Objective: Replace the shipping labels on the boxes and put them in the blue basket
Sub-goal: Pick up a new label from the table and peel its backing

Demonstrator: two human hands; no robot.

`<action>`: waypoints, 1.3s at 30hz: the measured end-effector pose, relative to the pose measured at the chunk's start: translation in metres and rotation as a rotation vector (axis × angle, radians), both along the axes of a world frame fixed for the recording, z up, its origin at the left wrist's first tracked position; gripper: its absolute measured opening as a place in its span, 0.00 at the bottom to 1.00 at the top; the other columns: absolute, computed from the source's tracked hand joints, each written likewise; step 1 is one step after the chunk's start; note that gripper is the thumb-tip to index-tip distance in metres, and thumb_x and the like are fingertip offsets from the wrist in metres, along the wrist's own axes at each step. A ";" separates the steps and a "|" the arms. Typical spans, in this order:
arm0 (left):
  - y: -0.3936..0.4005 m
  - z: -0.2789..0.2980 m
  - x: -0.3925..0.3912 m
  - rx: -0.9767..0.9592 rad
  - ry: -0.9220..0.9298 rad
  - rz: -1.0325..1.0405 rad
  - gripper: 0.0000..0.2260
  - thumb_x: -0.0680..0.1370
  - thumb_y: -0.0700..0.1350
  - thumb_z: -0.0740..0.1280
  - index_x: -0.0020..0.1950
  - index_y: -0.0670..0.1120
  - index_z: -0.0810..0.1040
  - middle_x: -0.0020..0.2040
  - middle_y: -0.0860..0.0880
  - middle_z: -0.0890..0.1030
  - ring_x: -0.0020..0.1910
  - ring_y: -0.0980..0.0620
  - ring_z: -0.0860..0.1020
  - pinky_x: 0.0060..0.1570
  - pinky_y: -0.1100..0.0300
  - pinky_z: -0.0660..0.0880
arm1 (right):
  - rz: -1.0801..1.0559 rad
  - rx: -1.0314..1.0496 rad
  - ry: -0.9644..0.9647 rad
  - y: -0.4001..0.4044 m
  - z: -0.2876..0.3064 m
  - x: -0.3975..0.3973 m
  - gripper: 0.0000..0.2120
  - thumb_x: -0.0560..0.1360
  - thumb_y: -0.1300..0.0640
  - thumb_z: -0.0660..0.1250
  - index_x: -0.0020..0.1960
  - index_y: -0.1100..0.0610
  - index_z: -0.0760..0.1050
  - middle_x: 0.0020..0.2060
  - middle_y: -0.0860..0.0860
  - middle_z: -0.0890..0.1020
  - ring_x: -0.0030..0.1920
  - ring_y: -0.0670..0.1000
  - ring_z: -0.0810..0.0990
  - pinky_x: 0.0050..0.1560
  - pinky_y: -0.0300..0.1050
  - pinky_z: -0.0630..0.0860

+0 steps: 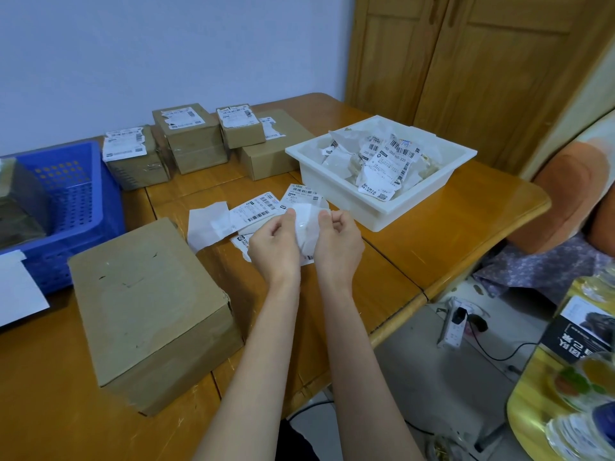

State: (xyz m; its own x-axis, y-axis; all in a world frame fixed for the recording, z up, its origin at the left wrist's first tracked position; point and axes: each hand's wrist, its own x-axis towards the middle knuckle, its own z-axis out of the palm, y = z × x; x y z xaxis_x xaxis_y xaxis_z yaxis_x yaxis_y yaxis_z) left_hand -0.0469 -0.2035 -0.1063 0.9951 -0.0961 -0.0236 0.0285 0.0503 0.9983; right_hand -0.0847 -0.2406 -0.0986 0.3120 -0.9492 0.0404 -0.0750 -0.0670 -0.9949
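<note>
Item 1: left hand (273, 242), fingers curled, its grip pinching the left edge of a crumpled white label sheet (307, 231).

Item 2: right hand (337, 242), fingers curled, its grip pinching the right edge of the same sheet, which is held between the two hands just above the wooden bench (432, 241).

Item 3: loose printed shipping labels (263, 207) with barcodes, lying flat on the bench just beyond and beneath the hands; a blank white backing paper (206, 224) lies to the left of them.

Item 4: large plain brown cardboard box (149, 311), no label visible on its top face, on the bench left of and nearer than the left hand.

Item 5: blue perforated plastic basket (71, 201), far left of the hands, at the bench edge; something dark and wrapped sits in it, not identifiable.

Item 6: group of smaller brown cardboard boxes (189, 141) with torn white labels on top, well beyond the hands, along the wall.

Item 7: white rectangular plastic tray (382, 207), beyond and to the right of the right hand, holding a heap of torn, crumpled labels (382, 164).

Item 8: white paper sheet (18, 291), far left, near the bench's near edge, in front of the basket.
</note>
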 end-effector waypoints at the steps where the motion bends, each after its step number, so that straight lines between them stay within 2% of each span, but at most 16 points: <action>1: 0.001 0.002 -0.001 -0.062 0.077 0.004 0.17 0.78 0.45 0.70 0.28 0.51 0.76 0.27 0.58 0.75 0.32 0.54 0.72 0.32 0.59 0.70 | 0.005 0.065 -0.023 0.000 0.000 0.001 0.10 0.79 0.55 0.64 0.41 0.57 0.75 0.34 0.44 0.77 0.39 0.48 0.77 0.45 0.43 0.73; 4: 0.002 0.011 -0.005 -0.285 0.343 0.027 0.06 0.77 0.44 0.71 0.40 0.49 0.80 0.45 0.49 0.83 0.46 0.49 0.82 0.30 0.63 0.77 | 0.017 0.387 -0.168 -0.003 0.001 0.003 0.11 0.78 0.57 0.65 0.40 0.61 0.76 0.39 0.56 0.82 0.42 0.59 0.79 0.45 0.47 0.75; 5: 0.002 0.014 -0.006 -0.343 0.419 0.044 0.06 0.77 0.43 0.71 0.41 0.49 0.78 0.45 0.49 0.83 0.44 0.49 0.82 0.27 0.65 0.76 | 0.033 0.513 -0.236 -0.003 0.002 0.002 0.10 0.78 0.59 0.65 0.42 0.64 0.77 0.45 0.62 0.83 0.47 0.64 0.81 0.46 0.47 0.76; 7: 0.005 0.018 -0.008 -0.413 0.497 0.080 0.07 0.77 0.44 0.71 0.41 0.49 0.75 0.42 0.51 0.80 0.40 0.52 0.81 0.23 0.69 0.73 | 0.068 0.649 -0.321 -0.002 0.004 0.001 0.08 0.78 0.62 0.66 0.43 0.66 0.77 0.53 0.66 0.81 0.57 0.64 0.79 0.52 0.49 0.78; 9: 0.005 0.020 -0.009 -0.399 0.465 0.079 0.06 0.78 0.45 0.70 0.42 0.50 0.76 0.42 0.53 0.79 0.41 0.53 0.80 0.22 0.69 0.72 | 0.086 0.585 -0.308 -0.001 0.004 0.001 0.09 0.78 0.60 0.66 0.46 0.67 0.77 0.54 0.66 0.80 0.56 0.65 0.79 0.55 0.53 0.78; 10: 0.005 0.020 -0.009 -0.376 0.412 0.077 0.07 0.78 0.45 0.70 0.41 0.51 0.76 0.42 0.54 0.79 0.42 0.53 0.80 0.23 0.69 0.73 | 0.081 0.517 -0.292 0.000 0.005 0.001 0.11 0.79 0.57 0.66 0.50 0.67 0.77 0.53 0.66 0.81 0.52 0.63 0.82 0.52 0.52 0.79; 13: 0.005 0.024 -0.004 -0.329 0.303 0.066 0.10 0.79 0.47 0.69 0.38 0.53 0.77 0.40 0.54 0.81 0.43 0.54 0.81 0.30 0.65 0.75 | 0.140 0.365 -0.263 0.002 0.008 -0.003 0.15 0.79 0.49 0.65 0.47 0.62 0.77 0.40 0.54 0.82 0.40 0.48 0.79 0.40 0.39 0.74; 16: 0.005 0.025 0.000 -0.306 0.267 0.064 0.11 0.79 0.47 0.68 0.36 0.51 0.78 0.36 0.53 0.80 0.39 0.54 0.79 0.33 0.62 0.74 | 0.206 0.175 -0.182 0.009 0.006 -0.007 0.12 0.76 0.56 0.68 0.36 0.58 0.70 0.32 0.50 0.73 0.35 0.46 0.70 0.37 0.37 0.68; 18: 0.004 0.023 0.000 -0.301 0.269 0.062 0.11 0.79 0.49 0.67 0.38 0.50 0.78 0.38 0.52 0.80 0.39 0.54 0.79 0.31 0.63 0.74 | 0.242 0.075 -0.153 0.014 0.002 -0.006 0.13 0.75 0.63 0.65 0.34 0.59 0.66 0.29 0.51 0.68 0.33 0.48 0.66 0.35 0.40 0.65; 21: 0.002 0.019 -0.002 -0.297 0.286 0.026 0.12 0.81 0.54 0.63 0.41 0.51 0.79 0.45 0.48 0.84 0.43 0.51 0.83 0.36 0.61 0.78 | 0.221 0.098 -0.145 0.016 0.000 -0.002 0.14 0.78 0.62 0.63 0.35 0.56 0.64 0.31 0.51 0.69 0.36 0.50 0.67 0.38 0.47 0.66; 25: 0.008 0.025 0.002 -0.388 0.421 -0.177 0.30 0.80 0.66 0.50 0.49 0.46 0.81 0.46 0.45 0.85 0.42 0.50 0.84 0.36 0.62 0.79 | 0.196 0.174 -0.172 0.010 -0.004 -0.002 0.10 0.80 0.58 0.59 0.39 0.56 0.68 0.37 0.52 0.73 0.40 0.50 0.71 0.42 0.49 0.69; 28: 0.011 0.022 -0.004 -0.303 0.345 -0.250 0.21 0.79 0.64 0.57 0.48 0.49 0.80 0.44 0.50 0.86 0.44 0.53 0.85 0.42 0.63 0.80 | 0.196 0.174 -0.190 0.004 -0.003 -0.005 0.11 0.81 0.57 0.59 0.40 0.57 0.67 0.36 0.52 0.71 0.39 0.50 0.69 0.40 0.44 0.68; 31: 0.008 0.018 -0.011 -0.169 0.226 -0.315 0.17 0.78 0.59 0.64 0.54 0.48 0.82 0.49 0.50 0.85 0.50 0.55 0.83 0.46 0.63 0.78 | 0.198 0.142 -0.195 0.005 0.001 -0.004 0.12 0.81 0.55 0.59 0.39 0.56 0.68 0.34 0.49 0.72 0.37 0.48 0.71 0.39 0.42 0.68; 34: 0.003 0.012 -0.015 -0.020 0.097 -0.324 0.18 0.80 0.56 0.63 0.46 0.42 0.82 0.43 0.48 0.84 0.44 0.54 0.82 0.47 0.55 0.78 | 0.219 0.117 -0.162 0.005 0.003 -0.003 0.14 0.82 0.55 0.59 0.38 0.56 0.68 0.34 0.49 0.74 0.36 0.47 0.72 0.38 0.40 0.69; 36: 0.002 0.012 -0.015 0.011 0.060 -0.276 0.18 0.82 0.54 0.60 0.39 0.46 0.79 0.38 0.50 0.81 0.40 0.54 0.80 0.49 0.51 0.78 | 0.240 0.110 -0.133 0.005 0.003 -0.004 0.13 0.82 0.55 0.58 0.39 0.57 0.68 0.36 0.50 0.75 0.37 0.47 0.73 0.38 0.39 0.70; 39: 0.002 0.013 -0.013 -0.048 0.126 -0.245 0.18 0.83 0.52 0.58 0.36 0.50 0.77 0.32 0.54 0.79 0.35 0.57 0.79 0.41 0.56 0.78 | 0.310 0.135 -0.131 0.002 0.003 -0.004 0.12 0.83 0.56 0.57 0.42 0.57 0.70 0.39 0.51 0.77 0.40 0.47 0.75 0.39 0.40 0.71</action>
State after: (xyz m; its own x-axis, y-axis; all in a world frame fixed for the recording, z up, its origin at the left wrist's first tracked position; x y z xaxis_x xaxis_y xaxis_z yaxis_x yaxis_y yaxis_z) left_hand -0.0596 -0.2018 -0.0932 0.9318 -0.3371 -0.1349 0.1691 0.0741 0.9828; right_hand -0.0892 -0.2383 -0.0955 0.5860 -0.8100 -0.0201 0.0573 0.0662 -0.9962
